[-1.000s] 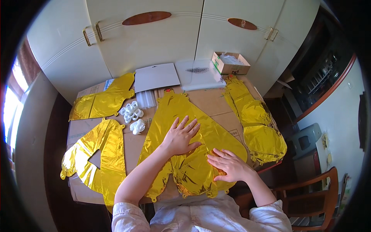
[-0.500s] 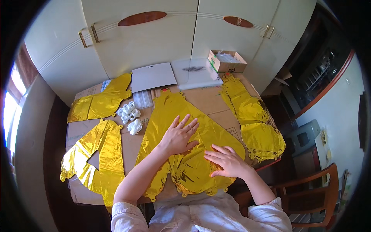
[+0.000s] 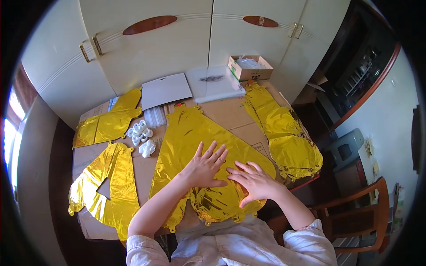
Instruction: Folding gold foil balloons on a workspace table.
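A large flat gold foil balloon lies in front of me, wrinkled near its lower edge. My left hand rests palm down over its middle, fingers stretched and spread. Close beside it, my right hand is over the balloon's right part with slightly bent fingers apart. Neither hand grips anything. To the left lies another gold foil balloon with a triangular hole, and beyond it a folded-looking gold one. A further gold foil balloon is spread along the right side.
Cardboard covers the table. White ribbon rolls, a white bundle and clear tubes lie left of centre. Behind are a pale grey card, clear plastic sheets and a small carton. A wooden chair stands right.
The view has shifted, so the table and balloons sit further left in the picture. My two hands have come closer together, both still open on the large balloon.
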